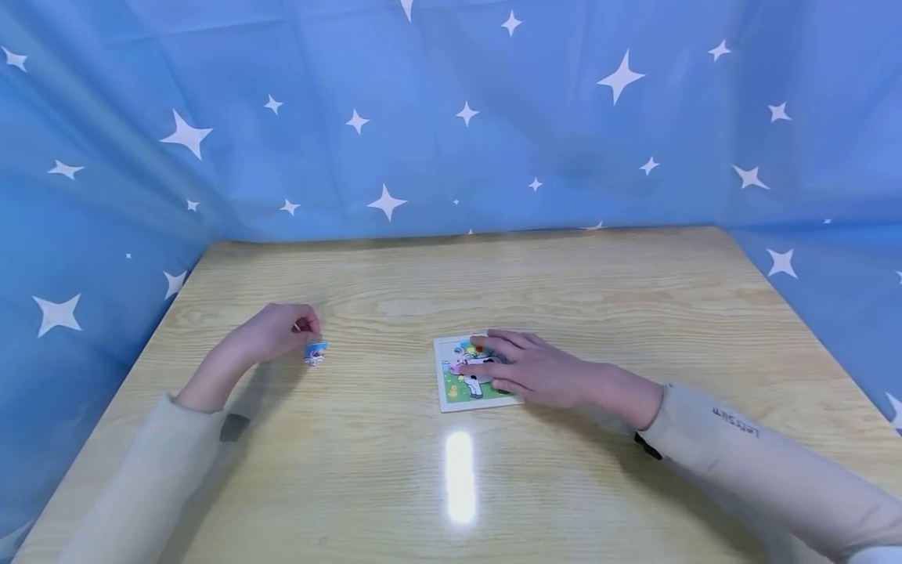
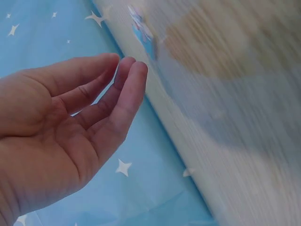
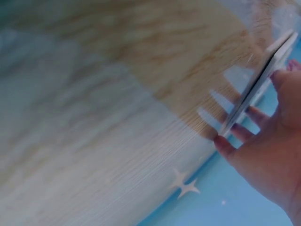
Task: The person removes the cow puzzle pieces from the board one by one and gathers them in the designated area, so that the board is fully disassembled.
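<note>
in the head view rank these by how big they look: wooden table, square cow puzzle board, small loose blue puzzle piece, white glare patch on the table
1. light wooden table
2. square cow puzzle board with white border, partly under the right hand
3. white glare patch, narrower than the board
4. small loose blue puzzle piece, by the left hand

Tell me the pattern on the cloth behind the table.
The cloth is light blue with scattered white stars, clearest in the head view.
</note>
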A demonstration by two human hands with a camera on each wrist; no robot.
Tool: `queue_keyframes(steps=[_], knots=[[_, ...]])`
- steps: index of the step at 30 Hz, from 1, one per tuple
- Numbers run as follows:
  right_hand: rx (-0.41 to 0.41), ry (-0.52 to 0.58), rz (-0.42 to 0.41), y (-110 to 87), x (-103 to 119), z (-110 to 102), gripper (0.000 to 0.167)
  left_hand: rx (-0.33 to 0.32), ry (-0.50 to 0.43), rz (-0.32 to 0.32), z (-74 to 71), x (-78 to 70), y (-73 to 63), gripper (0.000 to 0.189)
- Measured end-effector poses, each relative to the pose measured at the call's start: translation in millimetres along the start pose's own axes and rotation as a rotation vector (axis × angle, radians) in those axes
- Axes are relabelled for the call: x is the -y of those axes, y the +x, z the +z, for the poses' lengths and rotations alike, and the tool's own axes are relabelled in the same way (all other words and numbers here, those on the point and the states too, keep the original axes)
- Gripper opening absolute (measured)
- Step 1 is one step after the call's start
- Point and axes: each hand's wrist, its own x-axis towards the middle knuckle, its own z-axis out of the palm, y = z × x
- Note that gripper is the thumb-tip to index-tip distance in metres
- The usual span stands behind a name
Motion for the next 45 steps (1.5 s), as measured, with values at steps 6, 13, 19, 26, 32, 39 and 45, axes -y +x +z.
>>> queue_keyframes(steps=[6, 13, 19, 26, 32, 39, 45], knots=[[0.0, -0.029, -0.022, 2.7, -5.7, 3.0, 0.05, -0.001, 0.01, 0.054, 4.1, -10.9, 1.3, 0.008], [-0.072, -0.249, -0.089, 3.4, -35.0, 27.0, 0.056, 0.031, -0.02, 0.093, 10.0, -23.6, 7.8, 0.009], [-0.036, -0.119, -0.016, 1.6, -3.6, 1.0, 0.052, 0.044, -0.069, 0.111, 16.2, -38.6, 10.5, 0.009], [0.031, -0.104, 0.069, 4.9, 24.1, -18.8, 0.052, 0.061, -0.066, 0.166, 27.3, -48.8, 15.8, 0.009], [-0.006, -0.063, 0.085, 3.2, 17.9, -13.5, 0.062, 0.029, -0.06, 0.216, 36.4, -61.1, 21.5, 0.01], [-0.037, -0.017, 0.124, 1.6, 0.7, -2.9, 0.078, 0.018, -0.055, 0.244, 47.7, -74.1, 27.8, 0.009], [-0.066, -0.08, 0.091, -0.1, -17.9, 10.7, 0.086, 0.024, -0.067, 0.247, 56.5, -86.5, 34.4, 0.007]])
